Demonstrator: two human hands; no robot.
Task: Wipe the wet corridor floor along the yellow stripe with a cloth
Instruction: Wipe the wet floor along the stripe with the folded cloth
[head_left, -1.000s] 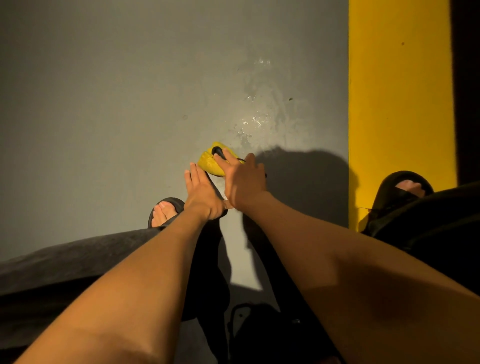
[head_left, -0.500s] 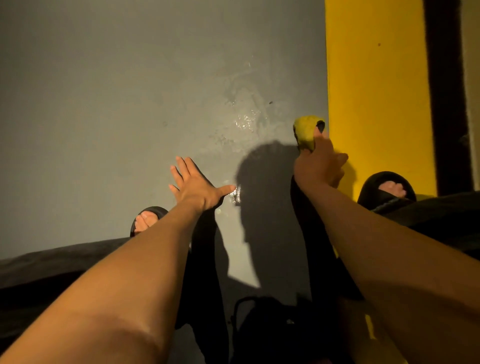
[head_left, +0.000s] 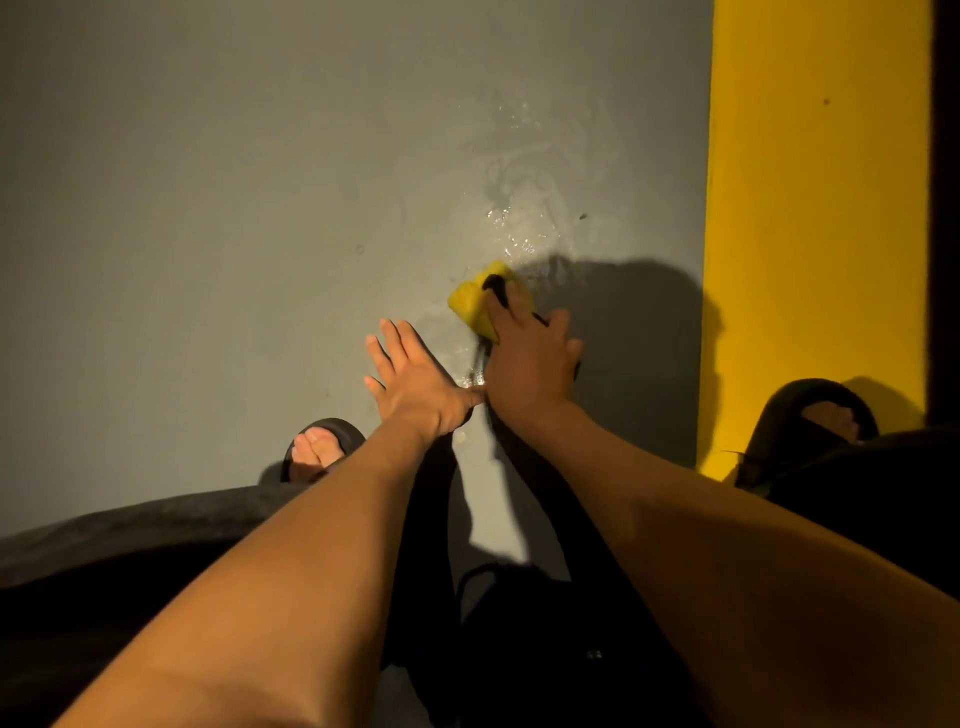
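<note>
The yellow cloth (head_left: 480, 301) lies bunched on the grey floor (head_left: 208, 208), at the near end of a wet patch (head_left: 519, 228) and well apart from the yellow stripe (head_left: 815, 234) along the floor's right side. The right hand (head_left: 527, 364) presses on it, fingers curled over the cloth's near part. The left hand (head_left: 415, 382) lies flat on the floor just beside it, fingers straight and spread, holding nothing. A black sandal (head_left: 324, 449) shows behind the left forearm; another sandal (head_left: 818, 410) stands on the stripe.
</note>
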